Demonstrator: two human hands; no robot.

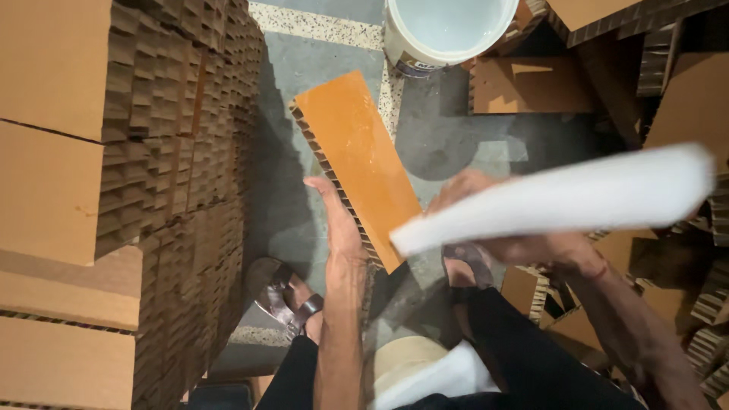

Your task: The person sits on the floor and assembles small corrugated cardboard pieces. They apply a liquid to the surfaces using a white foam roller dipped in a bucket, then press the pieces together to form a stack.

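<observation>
- My left hand lies flat along the left edge of the board, fingers straight and thumb tucked behind, so the hold is more a steadying press than a closed clasp.
- The board is a long orange-brown rectangle with a honeycomb edge showing down its left side; it tilts away from me, its far end toward the bucket and its near end down between my hands.
- My right hand is wrapped around a white strip, which is blurred and stretches from just over the board's near corner out to the right.
- The strip covers most of the right fingers, so I cannot tell how tight that grasp is, only that the strip sits in the hand.
- The strip's left tip overlaps the board's lower right corner in this view; I cannot tell whether the 2 touch.
- The bucket is white, stands on the grey floor beyond the board, and is cut off by the top edge.
- A tall stack of cardboard honeycomb panels fills the left side, well apart from my left hand.
- More cardboard scraps lie at the upper right and around my right forearm.
- My left foot in a brown sandal rests on the floor below the board, near the stack.
- I am in dark trousers, with 1 pale cloth across my lap.
</observation>
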